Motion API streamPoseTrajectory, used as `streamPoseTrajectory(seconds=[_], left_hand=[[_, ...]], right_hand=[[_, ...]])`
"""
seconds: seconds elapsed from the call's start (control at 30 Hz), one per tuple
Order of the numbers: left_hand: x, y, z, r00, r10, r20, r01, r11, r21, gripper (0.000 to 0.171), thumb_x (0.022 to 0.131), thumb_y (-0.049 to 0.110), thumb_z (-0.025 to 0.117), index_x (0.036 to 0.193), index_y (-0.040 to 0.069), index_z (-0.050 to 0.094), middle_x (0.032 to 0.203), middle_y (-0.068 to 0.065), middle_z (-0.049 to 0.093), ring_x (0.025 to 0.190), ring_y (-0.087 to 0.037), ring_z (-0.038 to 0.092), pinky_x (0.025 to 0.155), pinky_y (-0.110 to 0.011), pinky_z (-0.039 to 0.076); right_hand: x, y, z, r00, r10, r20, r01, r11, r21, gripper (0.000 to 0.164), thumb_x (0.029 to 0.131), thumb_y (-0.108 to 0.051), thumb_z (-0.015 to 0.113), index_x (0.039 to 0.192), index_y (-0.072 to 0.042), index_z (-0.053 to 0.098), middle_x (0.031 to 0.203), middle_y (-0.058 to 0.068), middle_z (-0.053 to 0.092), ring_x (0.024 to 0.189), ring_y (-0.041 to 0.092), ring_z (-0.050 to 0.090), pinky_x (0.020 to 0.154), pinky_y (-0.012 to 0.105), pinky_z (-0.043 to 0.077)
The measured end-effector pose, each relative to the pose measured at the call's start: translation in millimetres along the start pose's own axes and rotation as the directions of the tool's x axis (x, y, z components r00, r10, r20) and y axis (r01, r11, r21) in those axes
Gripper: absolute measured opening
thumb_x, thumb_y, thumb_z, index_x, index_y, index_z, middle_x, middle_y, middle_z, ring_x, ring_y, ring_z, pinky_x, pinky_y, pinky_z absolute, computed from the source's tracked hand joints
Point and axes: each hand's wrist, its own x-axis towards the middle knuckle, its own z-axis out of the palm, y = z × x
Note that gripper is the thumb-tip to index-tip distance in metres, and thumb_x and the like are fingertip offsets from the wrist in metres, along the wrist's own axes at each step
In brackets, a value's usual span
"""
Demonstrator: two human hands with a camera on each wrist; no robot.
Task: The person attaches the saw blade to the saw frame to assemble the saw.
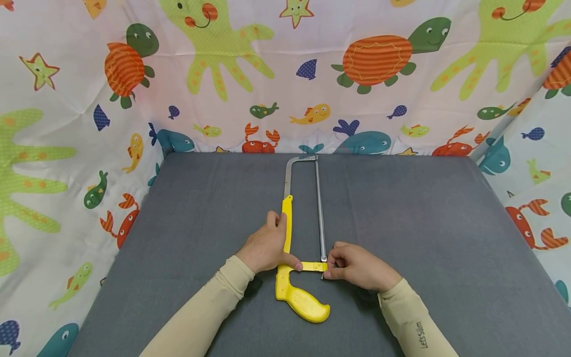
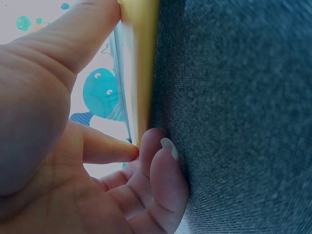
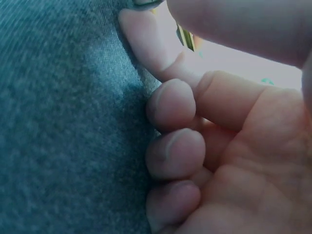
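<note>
A hacksaw (image 1: 307, 306) with a yellow handle and a silver upper frame lies flat on the grey cloth, its handle toward me. Its straight blade (image 1: 320, 213) runs along the right side, from the far bend to the yellow crosspiece. My left hand (image 1: 266, 244) holds the yellow frame, thumb stretched to the crosspiece; in the left wrist view, fingers and thumb lie along the yellow edge (image 2: 141, 63). At the crosspiece's right end, my right hand (image 1: 357, 265) pinches the blade's near fitting between thumb and index finger. Those fingertips hide most of it. The right hand's other fingers (image 3: 175, 153) are curled against the cloth.
Grey cloth (image 1: 401, 208) covers the table around the hacksaw. A white curtain printed with sea animals (image 1: 276, 119) rises at the back and along both sides. The saw's far end reaches close to the table's back edge.
</note>
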Motion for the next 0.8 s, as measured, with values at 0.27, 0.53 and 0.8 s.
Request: streamPoseTrajectory(seconds=[0.27, 0.53, 0.8], left_hand=[[0.1, 1.1, 0.0, 1.0, -0.007, 0.002, 0.007, 1.0, -0.005, 0.144, 0.068, 0.061, 0.099, 0.173, 0.002, 0.019, 0.15, -0.019, 0.04, 0.084, -0.018, 0.057, 0.062, -0.028, 0.048], [0.6, 1.0, -0.3, 1.0, -0.01, 0.004, 0.01, 1.0, -0.015, 0.144, 0.069, 0.061, 0.099, 0.173, 0.002, 0.018, 0.149, -0.018, 0.04, 0.084, -0.018, 0.057, 0.062, -0.028, 0.048], [0.3, 1.1, -0.3, 1.0, -0.006, 0.001, 0.006, 1.0, -0.021, 0.145, 0.068, 0.062, 0.099, 0.173, 0.003, 0.018, 0.15, -0.018, 0.04, 0.083, -0.018, 0.057, 0.062, -0.028, 0.048]], right_hand=[[-1.1, -1.5, -0.7, 1.0, -0.024, -0.007, 0.024, 1.0, -0.006, 0.022, 0.094, -0.03, 0.085, 0.083, -0.02, 0.069, 0.082, -0.001, 0.048, 0.071, 0.007, 0.045, 0.065, 0.024, 0.036], [0.6, -2.5, 1.7, 0.999, -0.012, -0.03, 0.011, 1.0, -0.022, 0.021, 0.092, -0.026, 0.087, 0.082, -0.019, 0.069, 0.08, -0.001, 0.047, 0.069, 0.008, 0.044, 0.065, 0.024, 0.036], [1.1, -2.3, 2.1, 0.999, 0.011, -0.031, -0.011, 1.0, -0.022, 0.021, 0.09, -0.025, 0.088, 0.081, -0.018, 0.071, 0.08, -0.003, 0.048, 0.068, 0.008, 0.046, 0.064, 0.024, 0.037]])
